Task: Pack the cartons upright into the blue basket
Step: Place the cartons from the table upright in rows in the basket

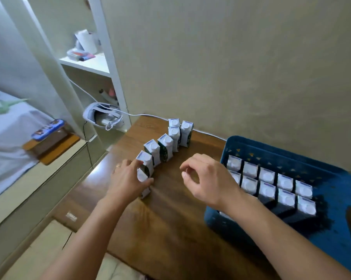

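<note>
Several small white-topped cartons (166,146) stand upright in a curved row on the wooden table (170,219). My left hand (128,180) is wrapped around the nearest carton (143,178) at the row's front end, thumb on one side and fingers on the other. My right hand (209,178) hovers over the table between the row and the blue basket (332,245), fingers curled and holding nothing. Several cartons (267,185) stand upright in two rows inside the basket's left part.
A wall runs just behind the table. A white cable (150,116) lies along the table's back edge. A white headset (104,116) sits on a ledge at the left, below a shelf with small items. A bed lies far left.
</note>
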